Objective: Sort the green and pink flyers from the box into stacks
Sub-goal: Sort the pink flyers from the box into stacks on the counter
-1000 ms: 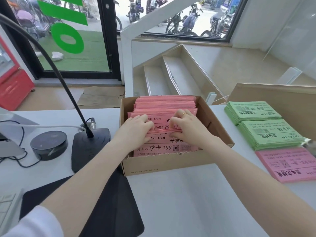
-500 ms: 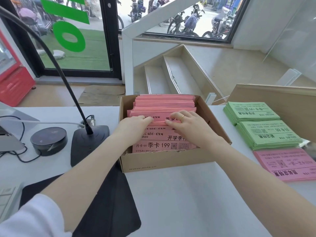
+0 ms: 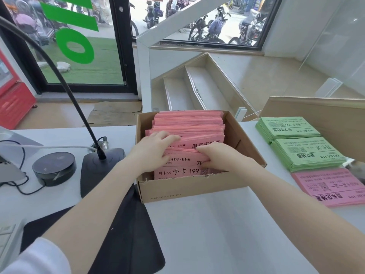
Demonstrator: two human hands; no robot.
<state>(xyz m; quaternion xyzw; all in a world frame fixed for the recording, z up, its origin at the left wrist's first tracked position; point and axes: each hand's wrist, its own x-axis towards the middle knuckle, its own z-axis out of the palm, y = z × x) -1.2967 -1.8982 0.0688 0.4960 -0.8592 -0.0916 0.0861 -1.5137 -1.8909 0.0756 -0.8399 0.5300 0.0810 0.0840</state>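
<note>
While left hand (image 3: 156, 149) rests flat, right hand's (image 3: 221, 157) grip now clamps pink flyers (image 3: 189, 123), lifted.

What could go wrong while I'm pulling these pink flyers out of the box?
1. Your right hand pinches only part of the pink flyers in the box, so loose sheets may slip or crease.
2. The pink stack sits next to the green stacks; a careless drop could mix colours.
3. The left hand lies near the microphone stand, which could get bumped.
</note>
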